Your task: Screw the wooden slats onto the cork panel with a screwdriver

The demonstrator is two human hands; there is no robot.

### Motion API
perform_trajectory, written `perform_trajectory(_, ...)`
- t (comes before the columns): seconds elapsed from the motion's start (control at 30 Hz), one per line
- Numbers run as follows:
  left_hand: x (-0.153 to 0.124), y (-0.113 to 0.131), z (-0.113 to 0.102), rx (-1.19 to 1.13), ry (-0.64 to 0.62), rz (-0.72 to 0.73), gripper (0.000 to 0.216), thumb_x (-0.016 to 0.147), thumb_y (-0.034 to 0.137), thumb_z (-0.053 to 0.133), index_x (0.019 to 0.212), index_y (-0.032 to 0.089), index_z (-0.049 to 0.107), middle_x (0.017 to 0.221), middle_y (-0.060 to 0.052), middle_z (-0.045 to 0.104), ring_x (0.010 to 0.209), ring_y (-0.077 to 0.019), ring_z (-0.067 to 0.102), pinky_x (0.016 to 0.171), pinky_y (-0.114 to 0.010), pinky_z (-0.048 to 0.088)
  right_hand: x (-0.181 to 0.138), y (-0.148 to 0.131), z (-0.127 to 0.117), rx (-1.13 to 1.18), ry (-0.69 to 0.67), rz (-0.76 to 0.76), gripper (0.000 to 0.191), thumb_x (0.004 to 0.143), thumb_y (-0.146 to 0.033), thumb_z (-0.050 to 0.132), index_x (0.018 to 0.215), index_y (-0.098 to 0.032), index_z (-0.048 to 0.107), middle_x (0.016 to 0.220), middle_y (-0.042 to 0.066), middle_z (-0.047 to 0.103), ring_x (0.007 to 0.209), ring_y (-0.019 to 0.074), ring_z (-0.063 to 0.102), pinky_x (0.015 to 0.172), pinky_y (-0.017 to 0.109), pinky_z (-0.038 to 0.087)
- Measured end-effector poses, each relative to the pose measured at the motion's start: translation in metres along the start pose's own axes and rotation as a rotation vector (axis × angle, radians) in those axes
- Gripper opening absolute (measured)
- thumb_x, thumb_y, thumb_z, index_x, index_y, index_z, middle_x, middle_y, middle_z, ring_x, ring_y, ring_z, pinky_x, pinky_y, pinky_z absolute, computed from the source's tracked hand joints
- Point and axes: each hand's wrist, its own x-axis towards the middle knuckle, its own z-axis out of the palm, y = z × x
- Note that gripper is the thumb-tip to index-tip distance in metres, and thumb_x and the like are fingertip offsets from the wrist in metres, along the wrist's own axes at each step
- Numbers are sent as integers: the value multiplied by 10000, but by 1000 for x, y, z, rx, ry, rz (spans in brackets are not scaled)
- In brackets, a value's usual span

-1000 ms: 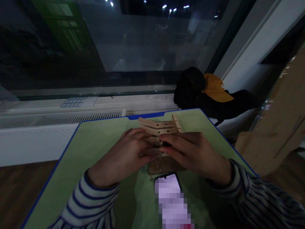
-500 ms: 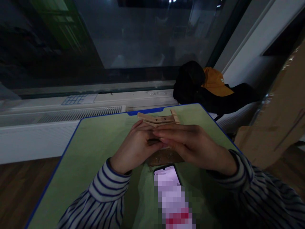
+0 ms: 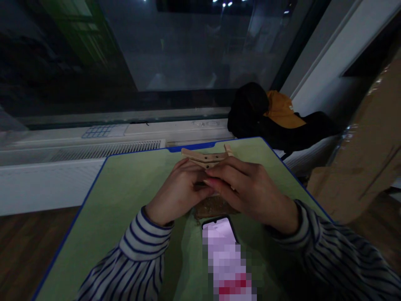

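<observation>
My left hand and my right hand meet over the middle of a green table mat, both closed round a light wooden piece made of slats with small holes. The far end of the wooden piece sticks out beyond my fingers; the rest is hidden under them. My right fingers curl over its top, my left fingers grip it from the left side. Under my hands lies a brown board. Both sleeves are white with dark stripes.
A phone with a lit screen lies on the mat just below my hands. Beyond the mat runs a white window sill with a vent grille and a dark window. A black bag with an orange cap sits at the right, cardboard farther right.
My hands have lifted the wooden piece slightly and drawn closer together over it. My right fingers have curled more tightly round it.
</observation>
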Motion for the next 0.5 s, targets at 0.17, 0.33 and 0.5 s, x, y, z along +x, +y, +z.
perform_trajectory(0.17, 0, -2, 1, 6, 5, 3, 126, 789, 261, 633, 907, 223, 658, 976, -29, 691, 1010, -218, 583, 1001, -456, 333, 1, 1, -2, 68, -28, 10, 223, 915, -294, 452, 1042, -166, 582, 1030, 79, 635, 984, 187, 583, 844, 330, 474)
perform_trajectory(0.33, -6, -13, 4, 31, -12, 39, 158, 787, 277, 630, 936, 238, 665, 1025, -38, 683, 1056, -241, 574, 1003, -484, 340, 2, 0, -6, 122, -66, -3, 262, 928, -285, 420, 1118, -170, 558, 1214, 79, 586, 1110, 167, 534, 957, 328, 413)
perform_trajectory(0.5, -7, -14, 4, 14, -16, 58, 157, 805, 292, 606, 936, 259, 685, 1071, -34, 671, 1079, -242, 560, 1014, -496, 331, 2, 2, -14, 229, -148, -72, 339, 906, -197, 446, 1242, -157, 472, 1338, 79, 496, 1234, 151, 435, 1031, 330, 353)
